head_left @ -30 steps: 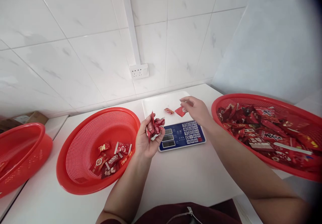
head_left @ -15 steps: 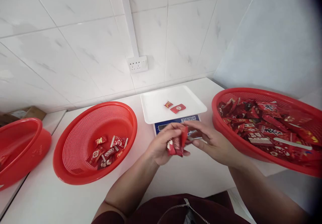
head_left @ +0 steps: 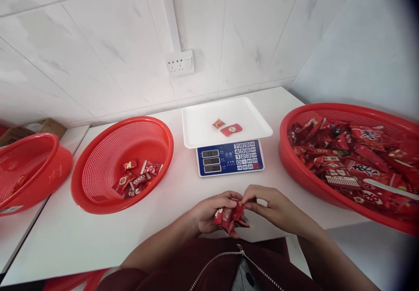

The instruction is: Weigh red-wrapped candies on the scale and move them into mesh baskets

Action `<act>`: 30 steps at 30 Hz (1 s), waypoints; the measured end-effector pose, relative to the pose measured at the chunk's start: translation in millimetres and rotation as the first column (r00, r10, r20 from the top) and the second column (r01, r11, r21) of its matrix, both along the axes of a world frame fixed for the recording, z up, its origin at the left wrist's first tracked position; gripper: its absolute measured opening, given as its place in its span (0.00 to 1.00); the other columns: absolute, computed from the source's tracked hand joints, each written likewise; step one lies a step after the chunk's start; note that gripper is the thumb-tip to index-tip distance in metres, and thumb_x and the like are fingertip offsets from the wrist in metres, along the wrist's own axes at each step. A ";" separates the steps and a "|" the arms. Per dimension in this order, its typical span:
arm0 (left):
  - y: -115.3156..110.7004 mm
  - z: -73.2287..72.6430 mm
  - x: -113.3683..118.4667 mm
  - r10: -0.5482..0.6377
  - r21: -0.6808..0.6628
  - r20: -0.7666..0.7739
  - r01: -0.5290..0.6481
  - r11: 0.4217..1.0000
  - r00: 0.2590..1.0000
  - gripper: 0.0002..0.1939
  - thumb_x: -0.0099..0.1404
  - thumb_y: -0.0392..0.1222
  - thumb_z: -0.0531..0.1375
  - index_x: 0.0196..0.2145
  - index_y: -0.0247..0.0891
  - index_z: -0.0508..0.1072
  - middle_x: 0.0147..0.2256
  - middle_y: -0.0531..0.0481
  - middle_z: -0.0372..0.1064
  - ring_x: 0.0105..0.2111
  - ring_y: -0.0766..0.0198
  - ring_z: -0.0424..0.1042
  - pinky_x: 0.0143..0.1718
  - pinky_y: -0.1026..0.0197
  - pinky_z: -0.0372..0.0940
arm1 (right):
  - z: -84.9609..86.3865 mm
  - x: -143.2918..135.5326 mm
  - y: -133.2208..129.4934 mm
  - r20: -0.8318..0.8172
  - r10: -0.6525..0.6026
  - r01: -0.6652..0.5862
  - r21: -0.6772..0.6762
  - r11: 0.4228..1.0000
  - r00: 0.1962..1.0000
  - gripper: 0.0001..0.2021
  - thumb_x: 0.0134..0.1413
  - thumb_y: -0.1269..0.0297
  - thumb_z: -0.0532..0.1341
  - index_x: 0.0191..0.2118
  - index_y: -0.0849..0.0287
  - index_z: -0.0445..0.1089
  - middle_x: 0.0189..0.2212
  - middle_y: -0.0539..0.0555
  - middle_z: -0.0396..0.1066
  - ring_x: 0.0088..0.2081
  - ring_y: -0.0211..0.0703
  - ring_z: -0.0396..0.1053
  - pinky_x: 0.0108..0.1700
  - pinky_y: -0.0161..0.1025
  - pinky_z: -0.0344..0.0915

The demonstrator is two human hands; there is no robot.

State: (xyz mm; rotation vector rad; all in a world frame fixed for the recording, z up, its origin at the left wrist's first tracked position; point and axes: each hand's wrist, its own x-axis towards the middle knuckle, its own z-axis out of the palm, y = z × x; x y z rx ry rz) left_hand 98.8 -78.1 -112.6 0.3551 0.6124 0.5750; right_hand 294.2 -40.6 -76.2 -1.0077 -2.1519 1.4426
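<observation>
Several red snack packets point(head_left: 225, 217) are bunched in my left hand point(head_left: 212, 212), its fingers wrapped round them close to my body. The fingertips of my right hand point(head_left: 265, 201) pinch one red packet at the right side of that bunch. Beyond my hands stands a blue scale point(head_left: 231, 158) with three small displays and a keypad. Its white tray point(head_left: 196, 129) bears a small red and yellow packet point(head_left: 218, 124) and a longer red packet point(head_left: 231, 129), lying side by side.
On the right, a large red basket point(head_left: 310, 186) is heaped with red packets. A red basket point(head_left: 98, 160) at the left holds several packets. Another red basket point(head_left: 36, 169) stands at the far left, near a cardboard box point(head_left: 49, 127). A tiled wall rises behind.
Both hands, with the packets, have come back from the scale toward my body, so the displays and keypad now show. My right fingers have closed on a packet. The view has tilted down.
</observation>
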 end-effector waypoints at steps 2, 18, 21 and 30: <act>0.8 0.4 -6.1 0.041 0.019 0.057 -0.042 0.999 0.998 0.21 0.53 0.41 0.62 0.45 0.38 0.66 0.29 0.48 0.71 0.29 0.60 0.75 0.20 0.63 0.69 | 1.5 0.5 7.2 -0.013 -0.060 0.060 0.028 0.998 0.998 0.12 0.56 0.53 0.58 0.30 0.54 0.71 0.28 0.51 0.72 0.32 0.42 0.69 0.36 0.38 0.65; 4.9 -8.2 -20.7 0.315 0.060 0.060 -0.318 0.946 0.947 0.16 0.54 0.38 0.61 0.42 0.36 0.69 0.27 0.50 0.69 0.28 0.63 0.71 0.19 0.65 0.69 | 4.4 -41.3 56.6 -0.177 -0.215 0.151 -0.316 0.937 0.960 0.23 0.53 0.49 0.59 0.51 0.56 0.66 0.37 0.55 0.73 0.37 0.44 0.70 0.39 0.42 0.66; 5.1 -5.5 -19.4 0.378 0.013 0.007 -0.378 0.926 0.926 0.14 0.55 0.39 0.62 0.41 0.36 0.69 0.28 0.50 0.69 0.29 0.63 0.71 0.20 0.65 0.69 | -3.2 -31.8 32.9 -0.103 0.007 -0.026 -0.192 0.981 0.995 0.21 0.53 0.49 0.60 0.49 0.55 0.69 0.39 0.55 0.70 0.39 0.44 0.68 0.41 0.42 0.66; -4.9 1.8 0.6 0.414 0.122 -0.180 -0.397 0.909 0.892 0.20 0.57 0.54 0.63 0.39 0.36 0.68 0.31 0.51 0.68 0.29 0.67 0.69 0.30 0.65 0.64 | -18.2 -26.7 -13.6 0.025 0.109 -0.111 0.105 0.988 0.994 0.27 0.49 0.61 0.67 0.56 0.45 0.64 0.51 0.55 0.60 0.50 0.45 0.63 0.52 0.42 0.63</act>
